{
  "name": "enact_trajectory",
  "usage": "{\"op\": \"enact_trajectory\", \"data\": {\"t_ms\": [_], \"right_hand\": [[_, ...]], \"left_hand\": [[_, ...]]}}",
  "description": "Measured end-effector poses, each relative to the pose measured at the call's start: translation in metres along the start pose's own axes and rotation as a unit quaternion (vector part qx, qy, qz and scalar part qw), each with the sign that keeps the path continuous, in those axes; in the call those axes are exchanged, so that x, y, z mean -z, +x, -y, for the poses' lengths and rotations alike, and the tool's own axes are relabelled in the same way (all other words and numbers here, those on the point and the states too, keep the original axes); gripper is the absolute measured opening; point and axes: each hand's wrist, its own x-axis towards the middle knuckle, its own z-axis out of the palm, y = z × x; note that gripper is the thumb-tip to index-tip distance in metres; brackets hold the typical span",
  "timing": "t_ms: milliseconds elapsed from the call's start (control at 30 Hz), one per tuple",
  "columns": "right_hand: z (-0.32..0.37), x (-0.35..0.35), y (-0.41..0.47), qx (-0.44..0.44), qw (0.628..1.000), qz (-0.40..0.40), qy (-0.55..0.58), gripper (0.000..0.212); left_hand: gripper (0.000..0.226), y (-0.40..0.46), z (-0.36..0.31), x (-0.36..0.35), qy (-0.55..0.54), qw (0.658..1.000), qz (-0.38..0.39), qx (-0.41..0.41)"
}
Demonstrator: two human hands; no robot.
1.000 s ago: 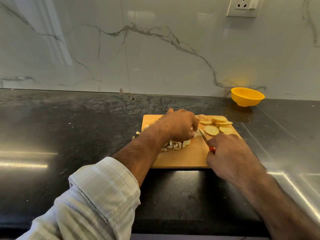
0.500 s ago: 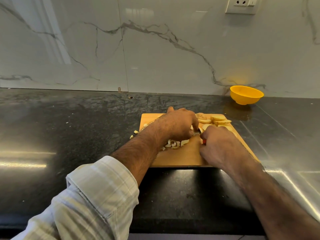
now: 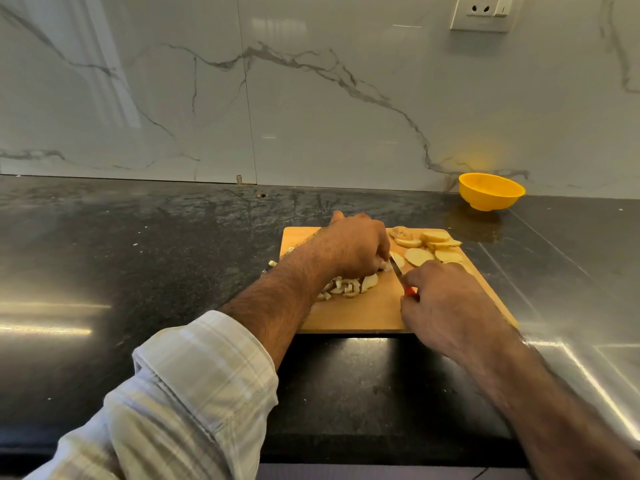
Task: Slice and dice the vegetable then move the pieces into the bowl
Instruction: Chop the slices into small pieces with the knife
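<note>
A wooden cutting board (image 3: 374, 315) lies on the dark counter. Several round potato slices (image 3: 427, 249) sit on its far right part, and a heap of diced pieces (image 3: 346, 287) lies near its middle. My left hand (image 3: 353, 245) curls over potato pieces at the board's centre, holding them down; what is under the fingers is hidden. My right hand (image 3: 446, 304) grips a knife with a red handle (image 3: 410, 291), its blade (image 3: 396, 265) pointing up toward my left fingers. A yellow bowl (image 3: 491, 190) stands at the back right by the wall.
The black stone counter (image 3: 156, 258) runs left and right of the board, with a few stray potato bits (image 3: 272, 263) just left of the board. A marble backsplash rises behind, with a wall socket (image 3: 483, 12) at the top right.
My right hand moved left with the knife toward my left hand half a second ago, then drew back right and down. My left hand has stayed over the pieces.
</note>
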Motion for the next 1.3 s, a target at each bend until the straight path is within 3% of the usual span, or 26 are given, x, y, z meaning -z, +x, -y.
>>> {"op": "enact_trajectory", "data": {"t_ms": [200, 900, 1300], "right_hand": [[0.014, 0.001, 0.009, -0.006, 0.999, 0.038, -0.027, 0.031], [0.000, -0.003, 0.013, 0.008, 1.000, 0.013, 0.019, 0.040], [0.001, 0.005, 0.030, 0.011, 0.999, 0.030, 0.019, 0.029]], "left_hand": [[0.020, 0.004, 0.000, 0.000, 0.018, 1.000, 0.007, -0.008], [0.013, 0.004, 0.019, -0.004, -0.046, 0.998, -0.039, -0.018], [0.013, 0.006, 0.018, -0.005, -0.064, 0.996, -0.061, -0.002]]}}
